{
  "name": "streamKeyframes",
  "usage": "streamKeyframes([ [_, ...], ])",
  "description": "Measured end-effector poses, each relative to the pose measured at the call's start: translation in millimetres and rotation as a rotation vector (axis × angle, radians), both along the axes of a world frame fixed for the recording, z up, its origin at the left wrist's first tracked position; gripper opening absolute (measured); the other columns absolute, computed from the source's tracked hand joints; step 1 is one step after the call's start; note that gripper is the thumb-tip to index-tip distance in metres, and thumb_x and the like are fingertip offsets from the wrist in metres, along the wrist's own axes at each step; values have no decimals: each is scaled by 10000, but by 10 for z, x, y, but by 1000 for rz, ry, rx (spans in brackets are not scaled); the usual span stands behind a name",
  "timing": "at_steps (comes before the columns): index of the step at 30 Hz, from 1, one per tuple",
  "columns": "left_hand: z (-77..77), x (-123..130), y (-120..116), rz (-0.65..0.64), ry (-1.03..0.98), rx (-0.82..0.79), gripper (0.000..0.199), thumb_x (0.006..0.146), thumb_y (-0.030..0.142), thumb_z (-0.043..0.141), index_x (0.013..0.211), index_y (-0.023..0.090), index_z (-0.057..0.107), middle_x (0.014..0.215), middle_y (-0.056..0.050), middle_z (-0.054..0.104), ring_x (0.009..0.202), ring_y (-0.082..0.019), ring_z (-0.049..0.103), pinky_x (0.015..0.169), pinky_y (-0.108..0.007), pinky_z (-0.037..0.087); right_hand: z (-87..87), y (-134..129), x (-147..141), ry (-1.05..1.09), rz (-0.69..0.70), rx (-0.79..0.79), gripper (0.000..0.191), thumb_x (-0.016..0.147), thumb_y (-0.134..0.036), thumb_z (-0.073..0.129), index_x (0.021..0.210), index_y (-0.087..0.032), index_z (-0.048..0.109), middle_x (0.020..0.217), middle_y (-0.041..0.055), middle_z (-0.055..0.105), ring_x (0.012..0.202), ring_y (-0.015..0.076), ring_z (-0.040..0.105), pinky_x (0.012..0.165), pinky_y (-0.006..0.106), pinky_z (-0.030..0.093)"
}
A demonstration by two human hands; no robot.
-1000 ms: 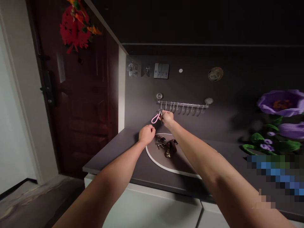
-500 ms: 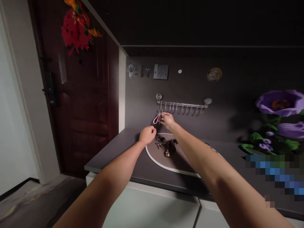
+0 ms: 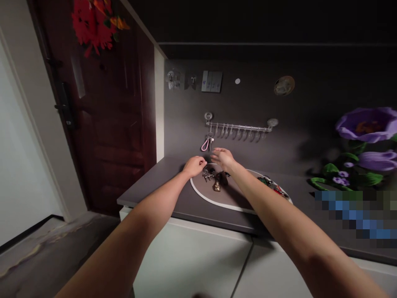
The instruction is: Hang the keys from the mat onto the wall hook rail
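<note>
A key ring with a pink loop strap [image 3: 205,144] hangs from the leftmost hook of the clear hook rack [image 3: 238,127] on the wall. Just below it, my right hand [image 3: 223,158] is open, its fingers apart and clear of the strap. My left hand [image 3: 195,165] is closed, fingertips together, above the left rim of the tray; anything in them is hidden. Beneath the hands, the oval white-rimmed tray [image 3: 214,202] carries a bunch of keys [image 3: 207,174] and a brown key fob [image 3: 217,184].
More small items [image 3: 273,186] lie at the tray's right end, partly behind my right forearm. Purple artificial flowers [image 3: 369,128] stand at right on the dark counter [image 3: 173,203]. A switch panel [image 3: 211,81] is above the rack; a dark red door [image 3: 114,124] is at left.
My right hand has let go of the key ring and drawn down from it, fingers spreading. The ring now hangs by itself. My left hand stays closed near the tray; the view has shifted slightly.
</note>
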State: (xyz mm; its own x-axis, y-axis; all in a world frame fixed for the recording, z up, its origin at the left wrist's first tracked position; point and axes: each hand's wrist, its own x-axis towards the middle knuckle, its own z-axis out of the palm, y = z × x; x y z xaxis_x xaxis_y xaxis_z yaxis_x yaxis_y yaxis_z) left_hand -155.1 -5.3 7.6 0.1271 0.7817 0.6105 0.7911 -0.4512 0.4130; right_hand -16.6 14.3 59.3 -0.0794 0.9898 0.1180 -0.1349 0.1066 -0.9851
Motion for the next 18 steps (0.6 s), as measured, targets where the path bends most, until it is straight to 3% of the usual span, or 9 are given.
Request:
streamKeyframes([
  [3,-6,-2,-4,-36,14,-30,226,766,310,478,760,166,653,763,-50,622,657,-135,518,628,-232,374,-116,-82,96,-150,16,77,124,682,-117,531,799,-158,540,780,29,598,608,83,538,605,232,450],
  [9,2,-27,-33,-1,63,-177,255,751,344,473,702,157,639,659,-20,603,577,-117,470,555,-228,325,-387,-115,232,-661,-19,432,131,730,-194,520,812,-139,606,760,36,632,640,99,527,654,226,403],
  [13,2,-43,-64,3,83,-273,280,738,363,462,656,150,625,602,-9,574,544,-109,447,524,-232,292,-428,-139,253,-1000,-22,580,154,744,-164,499,811,-156,637,786,43,649,704,120,551,692,224,386],
  [18,-11,-43,-61,8,53,-359,263,692,367,508,622,140,619,580,-1,566,537,-102,448,515,-229,284,-426,-148,240,-1153,21,595,175,751,-174,512,842,-158,659,859,65,663,771,141,574,707,217,381],
])
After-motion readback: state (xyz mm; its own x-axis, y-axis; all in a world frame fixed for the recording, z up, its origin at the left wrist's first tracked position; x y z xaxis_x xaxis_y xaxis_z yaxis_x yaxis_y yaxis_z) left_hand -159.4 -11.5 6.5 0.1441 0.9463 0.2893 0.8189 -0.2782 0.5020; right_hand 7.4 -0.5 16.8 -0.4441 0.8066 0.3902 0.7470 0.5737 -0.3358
